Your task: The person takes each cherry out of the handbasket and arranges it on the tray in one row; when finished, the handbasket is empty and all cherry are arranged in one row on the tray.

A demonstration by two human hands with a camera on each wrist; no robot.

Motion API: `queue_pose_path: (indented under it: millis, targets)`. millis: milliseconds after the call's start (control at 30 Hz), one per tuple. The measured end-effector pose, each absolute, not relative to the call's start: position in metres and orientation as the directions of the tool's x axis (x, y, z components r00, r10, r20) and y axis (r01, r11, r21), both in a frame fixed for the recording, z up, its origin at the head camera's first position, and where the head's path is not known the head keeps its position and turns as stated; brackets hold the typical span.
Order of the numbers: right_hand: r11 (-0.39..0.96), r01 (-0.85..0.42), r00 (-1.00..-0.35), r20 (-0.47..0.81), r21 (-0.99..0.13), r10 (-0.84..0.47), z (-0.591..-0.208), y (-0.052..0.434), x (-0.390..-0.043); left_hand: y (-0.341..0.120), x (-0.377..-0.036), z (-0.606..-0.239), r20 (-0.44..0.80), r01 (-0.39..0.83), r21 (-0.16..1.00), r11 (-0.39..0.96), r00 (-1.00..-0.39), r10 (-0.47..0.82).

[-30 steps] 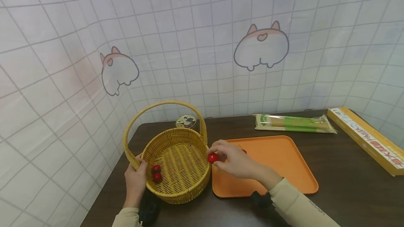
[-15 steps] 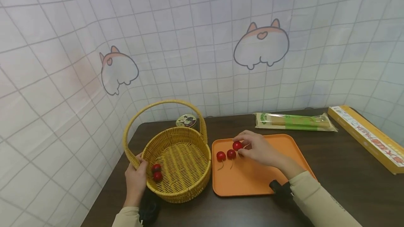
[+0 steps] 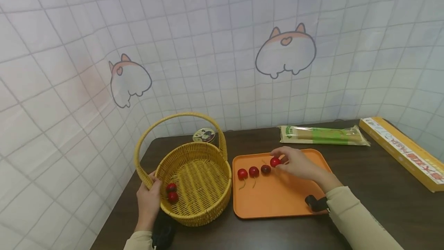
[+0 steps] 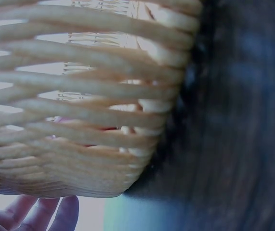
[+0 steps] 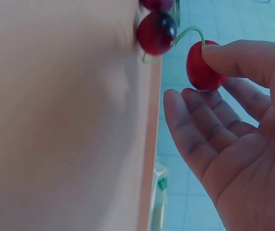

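My left hand grips the left rim of the yellow wicker basket, at the foot of its arched handle. Its fingers show under the woven wall in the left wrist view. Two dark red cherries lie inside the basket, by its left wall. Over the orange tray, my right hand pinches a bright red cherry with a green stem between thumb and fingers. To the left of that hand, three cherries sit in a row on the tray, the rightmost darker.
A round tin stands behind the basket. At the back lies a clear and green packet of pasta, with a long yellow pasta box to its right. A white gridded cloth hangs behind the dark table.
My right hand has moved from the basket's right rim rightward across the tray, still pinching the red cherry, uncovering the row of cherries. My left hand and the basket have stayed put.
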State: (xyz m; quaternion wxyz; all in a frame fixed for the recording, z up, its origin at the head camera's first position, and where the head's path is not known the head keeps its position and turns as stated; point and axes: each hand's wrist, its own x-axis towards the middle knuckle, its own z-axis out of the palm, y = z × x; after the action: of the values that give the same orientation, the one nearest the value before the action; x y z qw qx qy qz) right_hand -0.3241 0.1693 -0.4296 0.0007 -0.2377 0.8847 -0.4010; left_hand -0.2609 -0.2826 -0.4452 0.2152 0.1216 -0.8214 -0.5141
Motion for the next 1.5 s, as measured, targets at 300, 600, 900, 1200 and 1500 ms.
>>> queue_pose_path:
  millis: [300,600,900,1200,1500]
  targets:
    - [0.568,-0.331,-0.924,0.137,-0.753,-0.357,-0.434,0.193,-0.328,-0.284,-0.259,-0.446,0.240,0.024,0.886,0.463,-0.878,-0.414]
    - [0.671,-0.300,-0.929,0.047,-0.678,-0.368,-0.440,0.198,-0.332,-0.284,-0.261,-0.448,0.265,0.045,0.884,0.465,-0.868,-0.419]
    - [0.666,-0.331,-0.912,0.046,-0.668,-0.407,-0.447,0.192,-0.333,-0.285,-0.261,-0.447,0.265,0.047,0.884,0.465,-0.869,-0.417]
    - [0.630,-0.306,-0.909,0.021,-0.714,-0.416,-0.451,0.184,-0.331,-0.285,-0.259,-0.447,0.241,0.024,0.883,0.468,-0.880,-0.409]
    - [0.631,-0.317,-0.911,0.044,-0.708,-0.410,-0.450,0.179,-0.332,-0.285,-0.261,-0.446,0.248,0.028,0.882,0.470,-0.877,-0.412]
